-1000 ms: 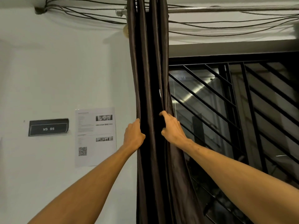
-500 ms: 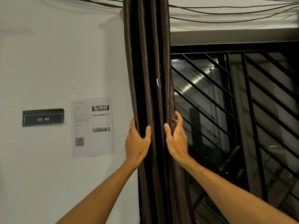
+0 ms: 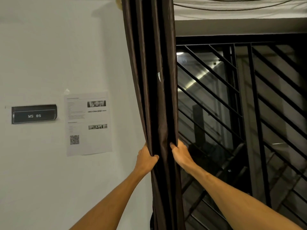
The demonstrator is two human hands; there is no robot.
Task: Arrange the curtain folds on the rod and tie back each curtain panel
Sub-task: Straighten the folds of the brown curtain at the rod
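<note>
A dark brown curtain panel (image 3: 154, 80) hangs gathered into tight vertical folds at the left edge of the window. My left hand (image 3: 146, 159) grips the bundle from its left side, thumb curled round the front. My right hand (image 3: 180, 154) grips it from the right side, fingers tucked behind the folds. Together the two hands squeeze the folds at the same height. The rod is above the frame and out of view.
A window with a black diagonal metal grille (image 3: 240, 113) fills the right. On the white wall to the left hang a printed sheet with a QR code (image 3: 88, 123) and a black "WS 05" sign (image 3: 34, 114). Cables (image 3: 232, 5) run along the top.
Both hands slid down the curtain and closed round the bundle, pinching the folds tighter. The view dropped, so the rod left the frame.
</note>
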